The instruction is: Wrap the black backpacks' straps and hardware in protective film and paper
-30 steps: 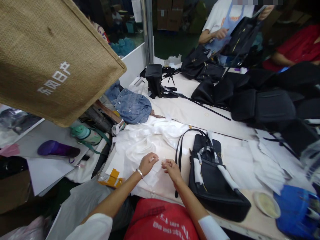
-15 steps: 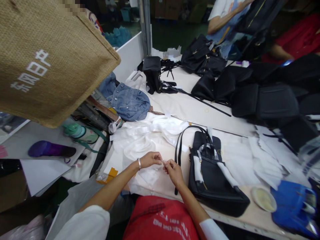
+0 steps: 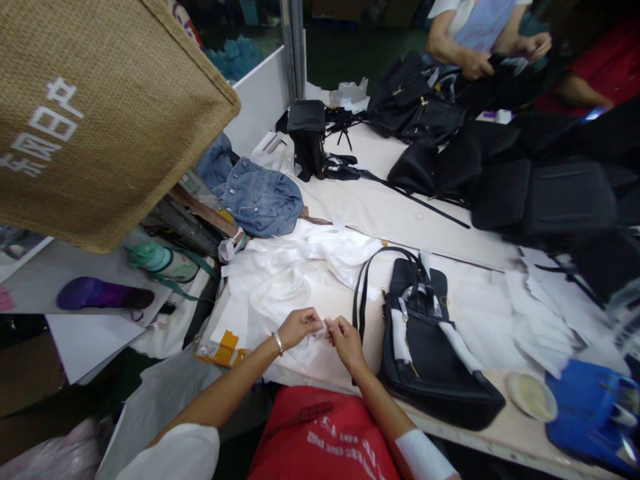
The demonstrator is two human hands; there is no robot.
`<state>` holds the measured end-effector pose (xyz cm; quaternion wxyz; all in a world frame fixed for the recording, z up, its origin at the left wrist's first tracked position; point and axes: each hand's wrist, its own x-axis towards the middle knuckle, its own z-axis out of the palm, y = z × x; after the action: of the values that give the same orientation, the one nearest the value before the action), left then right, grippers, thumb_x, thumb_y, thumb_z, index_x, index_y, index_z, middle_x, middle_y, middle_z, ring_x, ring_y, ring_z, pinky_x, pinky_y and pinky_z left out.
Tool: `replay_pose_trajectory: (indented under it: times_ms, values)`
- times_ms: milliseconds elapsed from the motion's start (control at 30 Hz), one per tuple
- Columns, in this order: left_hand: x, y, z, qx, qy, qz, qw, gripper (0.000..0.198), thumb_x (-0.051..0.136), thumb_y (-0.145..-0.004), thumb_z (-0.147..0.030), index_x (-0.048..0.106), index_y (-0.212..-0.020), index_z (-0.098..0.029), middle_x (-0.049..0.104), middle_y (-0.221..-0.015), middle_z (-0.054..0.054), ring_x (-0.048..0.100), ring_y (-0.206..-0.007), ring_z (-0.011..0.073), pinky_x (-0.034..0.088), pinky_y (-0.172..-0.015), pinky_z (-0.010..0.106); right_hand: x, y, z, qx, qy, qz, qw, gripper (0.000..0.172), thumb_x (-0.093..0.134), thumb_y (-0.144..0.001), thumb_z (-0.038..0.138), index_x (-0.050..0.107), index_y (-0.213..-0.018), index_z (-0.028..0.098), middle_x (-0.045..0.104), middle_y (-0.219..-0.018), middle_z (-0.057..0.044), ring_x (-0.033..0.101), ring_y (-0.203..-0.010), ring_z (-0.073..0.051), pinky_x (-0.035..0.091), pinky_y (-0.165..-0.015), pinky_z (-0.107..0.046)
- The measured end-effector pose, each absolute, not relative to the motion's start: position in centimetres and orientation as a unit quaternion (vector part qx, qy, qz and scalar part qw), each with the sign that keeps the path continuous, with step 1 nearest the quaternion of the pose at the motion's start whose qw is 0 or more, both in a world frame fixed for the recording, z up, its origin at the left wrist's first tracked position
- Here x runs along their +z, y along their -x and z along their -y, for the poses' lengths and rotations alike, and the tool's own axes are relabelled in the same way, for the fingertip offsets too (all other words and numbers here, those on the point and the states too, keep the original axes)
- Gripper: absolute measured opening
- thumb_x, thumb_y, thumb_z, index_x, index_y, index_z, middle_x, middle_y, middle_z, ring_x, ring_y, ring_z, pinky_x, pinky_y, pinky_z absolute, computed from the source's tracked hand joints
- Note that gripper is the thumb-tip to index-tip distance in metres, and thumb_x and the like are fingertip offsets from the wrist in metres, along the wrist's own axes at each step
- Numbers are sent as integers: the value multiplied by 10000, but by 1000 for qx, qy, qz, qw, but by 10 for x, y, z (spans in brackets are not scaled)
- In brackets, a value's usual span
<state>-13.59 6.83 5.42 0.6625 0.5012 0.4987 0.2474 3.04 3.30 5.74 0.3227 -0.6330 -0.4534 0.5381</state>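
My left hand point(image 3: 301, 325), with a bracelet at the wrist, is pinched on a small piece of thin white wrapping point(image 3: 321, 329). Close beside it, my right hand point(image 3: 345, 338) pinches the same whitish piece from the other side. Its exact kind is too small to make out. Below and behind the hands lie loose white strips point(image 3: 285, 287) of sheet material. Just right of my right hand rests a black backpack point(image 3: 433, 373) on the table, its zipper pulls and handle wrapped in white. A thin black strap point(image 3: 358, 293) loops up on its left side.
Several black bags point(image 3: 570, 197) are heaped at the right rear, where a co-worker point(image 3: 473, 47) handles one. A denim item point(image 3: 263, 197), burlap bag point(image 3: 125, 113) and purple bottle point(image 3: 103, 293) are on the left. A round dish point(image 3: 531, 397) and blue object point(image 3: 585, 407) sit at right.
My hands have drawn slightly apart, with the whitish piece now showing between them. The co-worker has lowered the black bag. The view has shifted slightly.
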Motion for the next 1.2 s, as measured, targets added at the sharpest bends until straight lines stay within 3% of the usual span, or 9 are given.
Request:
replay_pose_trajectory:
  times_ms: [167, 367, 500, 700, 867, 967, 1100, 1200]
  values:
    - [51, 148, -67, 266, -498, -524, 638, 153, 606, -733, -293, 599, -690, -146, 570, -621, -30, 500, -615, 105, 379, -626, 232, 52, -26, -27, 651, 549, 388, 354, 389, 576, -758, 502, 543, -998, 198, 648, -751, -22, 544, -544, -134, 426, -476, -233]
    - [52, 153, -61, 265, -498, -533, 631, 153, 590, -745, -291, 617, -697, -148, 579, -634, -27, 511, -648, 115, 383, -653, 235, 51, -17, -26, 635, 572, 390, 341, 333, 561, -771, 515, 566, -704, 189, 618, -620, -7, 511, -503, -124, 412, -489, -234]
    - [50, 152, -52, 274, -468, -534, 649, 156, 608, -733, -296, 606, -800, -155, 624, -710, -13, 555, -681, 125, 414, -672, 243, 49, -10, -22, 626, 578, 391, 349, 311, 554, -782, 494, 546, -687, 198, 613, -598, 11, 503, -480, -119, 409, -483, -231]
    - [43, 159, -42, 266, -465, -554, 637, 151, 607, -730, -296, 565, -714, -151, 628, -644, -2, 567, -614, 125, 418, -613, 242, 37, -14, -15, 634, 567, 432, 299, 261, 511, -814, 446, 526, -729, 200, 632, -644, 10, 526, -499, -121, 410, -485, -222]
    - [44, 175, -44, 261, -486, -570, 609, 179, 567, -756, -325, 584, -716, -151, 639, -677, 11, 577, -663, 140, 426, -667, 262, 27, -35, -23, 485, 677, 520, 191, 206, 457, -858, 373, 543, -772, 207, 632, -667, 6, 587, -593, -146, 406, -572, -237]
    - [45, 181, -46, 251, -506, -574, 592, 189, 549, -763, -331, 591, -714, -153, 627, -684, 4, 559, -677, 140, 414, -676, 259, 25, -38, -30, 383, 710, 579, 119, 196, 474, -864, 382, 556, -904, 209, 640, -759, -18, 611, -721, -179, 390, -620, -253]
    - [47, 181, -47, 236, -532, -584, 566, 196, 519, -772, -330, 576, -693, -160, 571, -644, -20, 508, -649, 132, 381, -634, 246, 25, -25, -36, 291, 703, 644, 85, 406, 574, -816, 405, 466, -1162, 222, 595, -1006, -61, 595, -841, -201, 384, -663, -268]
    - [50, 182, -47, 225, -553, -587, 546, 194, 509, -776, -320, 563, -672, -165, 535, -623, -33, 474, -634, 127, 355, -615, 240, 23, -17, -39, 266, 685, 675, 74, 380, 624, -783, 317, 484, -1128, 242, 548, -1060, -56, 579, -826, -186, 373, -652, -262]
